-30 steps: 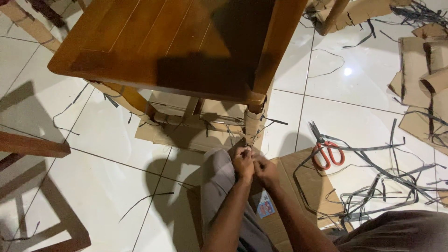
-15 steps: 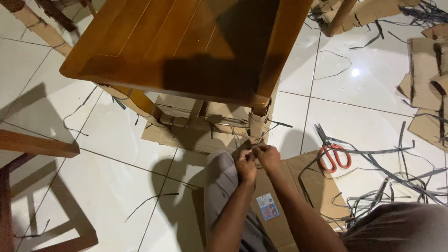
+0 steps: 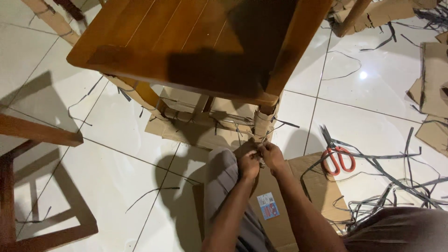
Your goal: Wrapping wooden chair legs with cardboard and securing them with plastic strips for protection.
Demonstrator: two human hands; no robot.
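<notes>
Both hands are down at floor level at the foot of a wooden bench point(image 3: 186, 46), working on the cardboard wrap point(image 3: 262, 125) bound around its near leg. The left hand point(image 3: 248, 164) and right hand point(image 3: 272, 156) are closed together, fingers pinched on a thin dark strap point(image 3: 270, 133) that runs up to the wrapped leg; what exactly sits inside the pinch I cannot tell, as the fingers hide it. The wrap stands directly under the bench corner, just beyond the knuckles. Risks, as I judge them: the strap looks taut and narrow, so a slip could draw it across the fingers, and a sudden release could send the hands back or up into the underside edge of the bench top, which overhangs close above. The cardboard is already torn and loose at its lower end, so a hard pull may rip it instead of freeing the strap. The red-handled scissors point(image 3: 339, 161) lie on the floor point(image 3: 116, 154) to the right, near the right forearm, among a tangle of cut straps point(image 3: 396, 196); a blind reach that way could meet the blades. Room is tight ahead, closed by the leg and further cardboard under the bench. A second wooden frame point(image 3: 28, 186) bounds the left. A flat cardboard sheet point(image 3: 308, 182) lies under the arms, with a knee in grey cloth point(image 3: 221, 172) beside the left hand.
</notes>
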